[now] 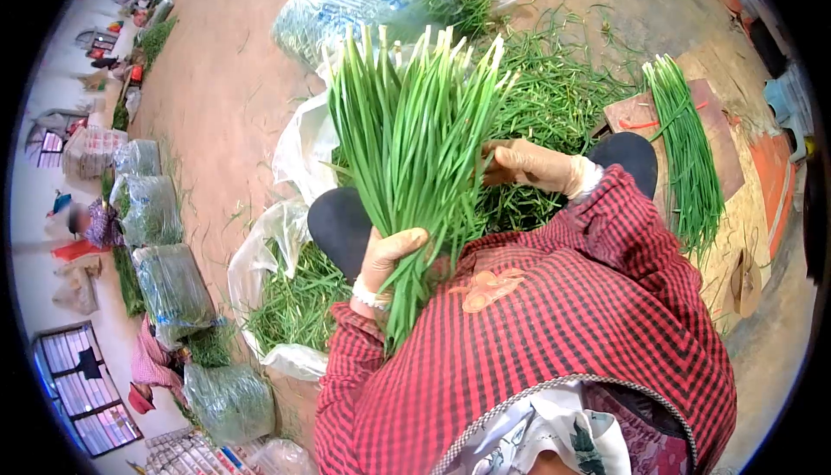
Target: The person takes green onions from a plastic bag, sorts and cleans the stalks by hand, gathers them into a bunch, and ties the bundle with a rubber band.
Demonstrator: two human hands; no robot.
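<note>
Head view: along the floor's left edge, wrapped bags [173, 293] of greens stand in a row. Nearer you, a plastic sack [294, 361] holds more. Beyond your bunch, a bag [338, 12] carries blue print too blurred to read; you'll find no other legible writing or brand. Your left hand [391, 260] is wrapped firmly around the leafy part of the green bunch [407, 146], pale ends up. Your right hand [528, 163] is half curled beside it; you can't tell whether it touches. Past it lies a loose pile [563, 86]. Farthest right, 1 bundle [688, 146] crosses the board [714, 129], overhanging its upper and lower edges. You seem to have 1 bundle gathered, 1 in hand, and plenty left loose.
</note>
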